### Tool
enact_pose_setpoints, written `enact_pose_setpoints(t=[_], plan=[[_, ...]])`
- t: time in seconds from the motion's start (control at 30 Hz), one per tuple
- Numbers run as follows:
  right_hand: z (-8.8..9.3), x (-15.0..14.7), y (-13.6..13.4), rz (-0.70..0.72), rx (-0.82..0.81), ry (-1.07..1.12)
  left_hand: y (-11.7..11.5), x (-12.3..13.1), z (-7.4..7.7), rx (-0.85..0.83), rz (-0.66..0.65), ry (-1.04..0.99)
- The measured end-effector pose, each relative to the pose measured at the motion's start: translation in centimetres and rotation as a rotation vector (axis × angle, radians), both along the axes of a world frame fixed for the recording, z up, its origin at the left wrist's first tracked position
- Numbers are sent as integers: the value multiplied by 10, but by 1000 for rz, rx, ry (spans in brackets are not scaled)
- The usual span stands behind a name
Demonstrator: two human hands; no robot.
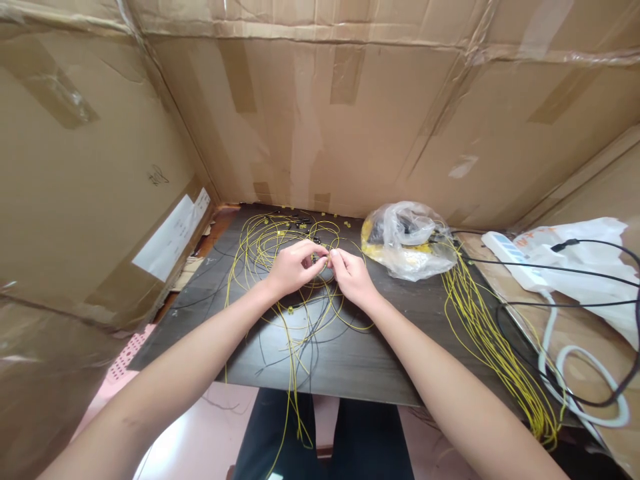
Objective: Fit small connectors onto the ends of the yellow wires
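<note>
My left hand [299, 265] and my right hand [349, 270] meet over the middle of the dark tabletop [345, 367]. Thumbs and forefingers of both are pinched together at nearly the same spot, on what appears to be a thin yellow wire. The exact bit between the fingertips is too small to make out. Loose coils of yellow wire [250, 250] lie beneath and behind my hands, and several ends hang over the front edge. Small black pieces [303, 222] and small yellow pieces [291, 310] are scattered among the coils.
A clear plastic bag [407, 240] with yellow and black contents sits at the back right. Beside it, a bundle of yellow wires [485, 340] runs off the table's front right. Further right are a white power strip [515, 260] and black cables. Cardboard walls [310, 127] enclose the table.
</note>
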State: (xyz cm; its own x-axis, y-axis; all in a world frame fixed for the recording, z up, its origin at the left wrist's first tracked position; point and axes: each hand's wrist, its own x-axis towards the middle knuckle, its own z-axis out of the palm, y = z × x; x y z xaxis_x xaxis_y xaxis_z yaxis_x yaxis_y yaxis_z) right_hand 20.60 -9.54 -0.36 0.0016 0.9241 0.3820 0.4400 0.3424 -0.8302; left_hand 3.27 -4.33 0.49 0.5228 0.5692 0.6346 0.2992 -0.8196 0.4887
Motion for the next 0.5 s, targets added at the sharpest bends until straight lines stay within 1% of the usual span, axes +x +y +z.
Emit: enact_pose_setpoints(t=[0.2, 0.3, 0.43, 0.5], plan=[[1, 1, 0, -15, 11, -61, 5, 1, -2, -103, -55, -32], [2, 1, 0, -22, 27, -70, 5, 3, -3, -159, -35, -79], [4, 1, 0, -27, 36, -66, 2, 5, -3, -311, -2, -142], [4, 1, 0, -29, 24, -62, 2, 6, -3, -354, -5, -161]])
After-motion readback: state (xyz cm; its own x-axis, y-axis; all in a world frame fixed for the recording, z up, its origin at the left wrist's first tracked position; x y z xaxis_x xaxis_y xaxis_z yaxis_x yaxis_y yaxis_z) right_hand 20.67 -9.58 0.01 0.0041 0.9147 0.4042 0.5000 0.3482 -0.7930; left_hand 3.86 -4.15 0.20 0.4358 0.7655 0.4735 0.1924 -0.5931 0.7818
